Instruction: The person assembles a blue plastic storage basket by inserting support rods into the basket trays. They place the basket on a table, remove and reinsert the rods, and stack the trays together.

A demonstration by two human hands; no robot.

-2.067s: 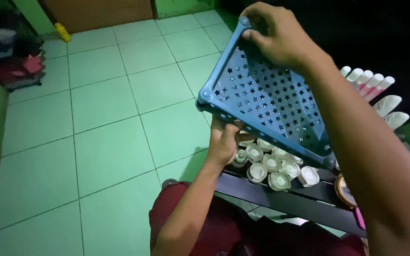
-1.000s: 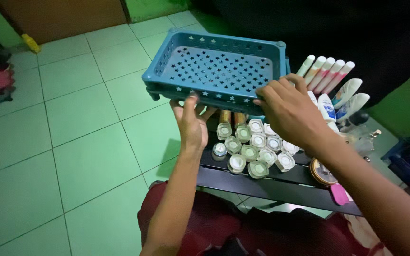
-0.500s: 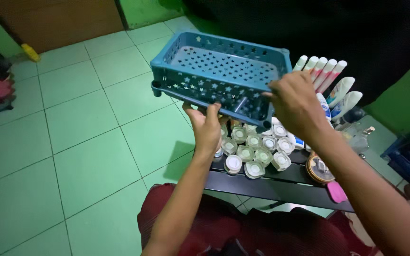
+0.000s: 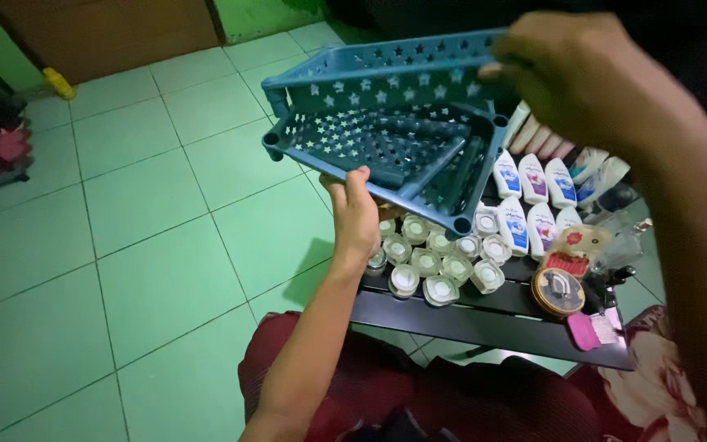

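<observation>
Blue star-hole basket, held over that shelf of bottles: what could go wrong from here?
1. The blue basket is tilted and hangs right above the clear-capped bottles; if it dips, its lower corner could knock them over.
2. The left hand holds only the lower edge, and the right hand only the top rim; either grip might slip.
3. The white lotion bottles stand close behind, so a swing could topple them.
</observation>
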